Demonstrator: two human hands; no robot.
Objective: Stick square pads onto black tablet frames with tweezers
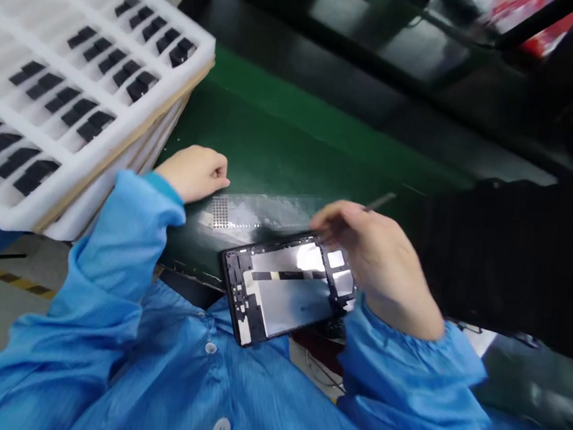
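An opened tablet (291, 302) lies tilted at the bench's near edge, its black frame, silvery inner plate and small parts showing. My right hand (371, 249) is over its right end, fingers closed round a thin grey tool (380, 201) whose end sticks out above the hand. The tool's other end is hidden. My left hand (194, 172) rests on the bench in a loose fist, apart from the tablet, with nothing showing in it. Between the hands lies a clear plastic sheet (271, 212) with a grid of small squares (220, 212) at its left end.
Stacked white foam trays (139, 112) stand at the left, with dark pieces in several slots. The green bench top (283, 141) runs behind my hands. A dark sleeve (513, 261), apparently another person's, reaches in from the right. Red and clear plastic (528, 25) lies at the back right.
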